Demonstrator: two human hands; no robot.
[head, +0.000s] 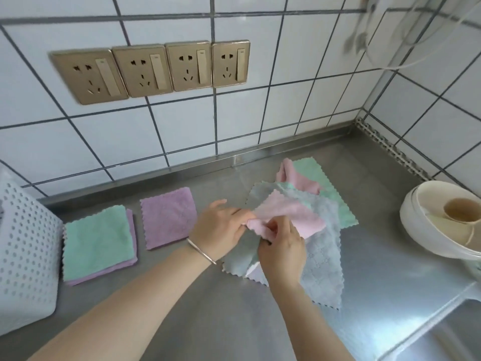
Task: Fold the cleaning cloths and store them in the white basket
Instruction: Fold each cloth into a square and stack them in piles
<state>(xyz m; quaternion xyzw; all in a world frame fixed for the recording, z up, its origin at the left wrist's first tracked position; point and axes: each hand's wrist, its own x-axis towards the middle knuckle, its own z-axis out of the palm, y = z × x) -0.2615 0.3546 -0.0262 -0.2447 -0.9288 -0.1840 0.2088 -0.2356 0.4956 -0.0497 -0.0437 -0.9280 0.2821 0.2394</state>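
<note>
Both hands, left hand (221, 225) and right hand (282, 252), pinch a pink cloth (286, 214) at frame centre; folded cloths (99, 246) lie lower left beside the white basket (23, 246); loose pile (320, 230) remains unfolded; nothing visibly stored.

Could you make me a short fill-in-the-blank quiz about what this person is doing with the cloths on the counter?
1. Both the left hand and the right hand pinch a cloth coloured ____.
2. The folded green cloth lies on top of a ____ one.
3. The white basket stands at the ____ edge of the view.
4. The number of wall sockets in the row is ____.

Missing words: pink; purple; left; four
</note>
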